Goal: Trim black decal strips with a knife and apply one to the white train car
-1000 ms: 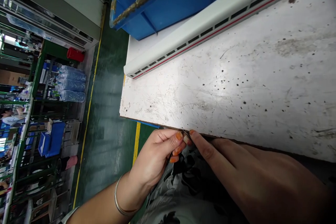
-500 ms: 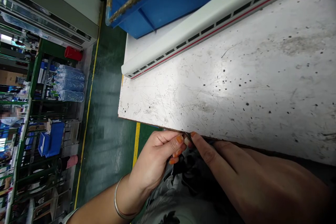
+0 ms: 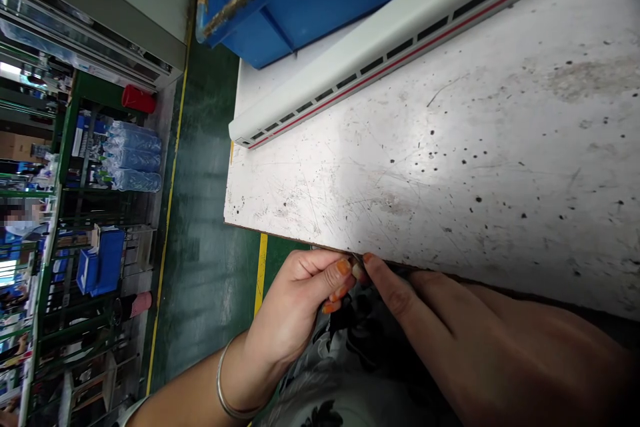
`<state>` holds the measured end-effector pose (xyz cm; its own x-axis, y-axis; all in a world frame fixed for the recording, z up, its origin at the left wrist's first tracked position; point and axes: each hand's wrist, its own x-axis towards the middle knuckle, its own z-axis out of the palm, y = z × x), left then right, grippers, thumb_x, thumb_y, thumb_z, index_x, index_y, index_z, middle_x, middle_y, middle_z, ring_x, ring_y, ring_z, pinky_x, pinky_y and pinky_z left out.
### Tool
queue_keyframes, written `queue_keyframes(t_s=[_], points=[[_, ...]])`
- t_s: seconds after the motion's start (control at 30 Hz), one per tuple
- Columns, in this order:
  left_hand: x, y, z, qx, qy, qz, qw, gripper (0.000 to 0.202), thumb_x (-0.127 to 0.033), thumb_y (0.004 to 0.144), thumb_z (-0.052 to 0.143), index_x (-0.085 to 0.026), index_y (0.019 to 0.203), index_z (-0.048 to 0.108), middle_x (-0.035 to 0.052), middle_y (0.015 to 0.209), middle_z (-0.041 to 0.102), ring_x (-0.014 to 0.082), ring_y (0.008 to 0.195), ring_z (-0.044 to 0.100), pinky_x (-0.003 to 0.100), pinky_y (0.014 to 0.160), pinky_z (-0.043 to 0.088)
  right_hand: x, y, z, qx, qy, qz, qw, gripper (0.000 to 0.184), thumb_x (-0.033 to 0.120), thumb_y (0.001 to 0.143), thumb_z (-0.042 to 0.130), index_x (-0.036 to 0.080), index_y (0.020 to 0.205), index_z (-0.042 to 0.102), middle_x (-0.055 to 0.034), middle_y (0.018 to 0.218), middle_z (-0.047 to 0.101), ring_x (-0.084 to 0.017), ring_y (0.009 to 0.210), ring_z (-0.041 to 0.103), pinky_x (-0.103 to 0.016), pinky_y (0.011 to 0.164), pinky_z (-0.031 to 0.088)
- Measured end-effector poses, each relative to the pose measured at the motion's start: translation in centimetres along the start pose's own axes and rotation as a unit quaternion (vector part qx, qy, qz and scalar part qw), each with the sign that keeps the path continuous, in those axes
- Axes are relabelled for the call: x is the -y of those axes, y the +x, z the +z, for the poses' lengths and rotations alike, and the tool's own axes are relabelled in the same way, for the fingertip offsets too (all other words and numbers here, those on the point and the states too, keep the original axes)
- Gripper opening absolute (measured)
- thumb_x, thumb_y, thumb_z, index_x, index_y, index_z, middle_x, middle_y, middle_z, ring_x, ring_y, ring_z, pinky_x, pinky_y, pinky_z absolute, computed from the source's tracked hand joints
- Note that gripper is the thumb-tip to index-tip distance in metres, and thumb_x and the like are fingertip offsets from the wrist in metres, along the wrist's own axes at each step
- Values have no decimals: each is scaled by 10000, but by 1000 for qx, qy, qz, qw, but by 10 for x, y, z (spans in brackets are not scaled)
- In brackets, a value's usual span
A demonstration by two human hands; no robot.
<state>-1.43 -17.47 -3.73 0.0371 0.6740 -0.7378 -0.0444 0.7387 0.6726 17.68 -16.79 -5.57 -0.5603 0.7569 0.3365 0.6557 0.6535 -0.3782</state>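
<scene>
My left hand [image 3: 295, 300], with a metal bangle [image 3: 225, 380] at the wrist, is closed in a pinch at the near edge of the white table [image 3: 320, 193]. My right hand [image 3: 465, 347] comes in from the right, its index fingertip nearly meeting the left fingers. A thin, dark sliver shows between the two sets of fingertips, too small and too covered to name. Beyond the hands, a long white casing [image 3: 340, 57] with a red stripe and a row of dark slots lies slantwise across the table, apart from both hands.
A blue plastic crate [image 3: 300, 7] with a worn rim stands behind the casing. To the left run a green floor [image 3: 200, 213] with yellow lines, a red bucket [image 3: 139, 99], wrapped clear bundles [image 3: 133, 157] and blue bins [image 3: 103, 260] near racks. A person sits far off.
The view has shifted slightly, so the casing and crate sit a little differently in it. Both hands keep the same pinch at the table edge.
</scene>
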Motion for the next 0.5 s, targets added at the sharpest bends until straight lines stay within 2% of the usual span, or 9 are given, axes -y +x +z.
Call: queue_keyframes(t_s=[0.1, 0.27, 0.5], points=[[0, 1, 0, 3, 5, 0, 1000, 431, -413, 893, 654, -148, 580, 523, -27, 565, 395, 93, 541, 316, 262, 537, 224, -1, 2, -1, 12, -11, -24, 1000, 486, 362, 919, 429, 74, 1164, 734, -66, 590, 627, -182, 393, 544, -312, 280, 406], [0, 0, 0, 6, 9, 2, 1000, 432, -397, 901, 644, -151, 573, 511, -27, 565, 393, 93, 541, 317, 262, 536, 227, -1, 1, 8, -42, -13, -24, 999, 500, 350, 928, 393, 52, 1137, 735, -79, 612, 639, -166, 357, 508, -299, 245, 325], [1, 1, -1, 2, 14, 4, 1000, 414, -396, 901, 643, -145, 590, 533, -27, 565, 393, 91, 537, 311, 264, 534, 216, -4, -3, 6, -35, 18, -10, 999, 535, 446, 933, 398, 97, 1162, 732, -62, 608, 650, -195, 397, 536, -342, 280, 393]])
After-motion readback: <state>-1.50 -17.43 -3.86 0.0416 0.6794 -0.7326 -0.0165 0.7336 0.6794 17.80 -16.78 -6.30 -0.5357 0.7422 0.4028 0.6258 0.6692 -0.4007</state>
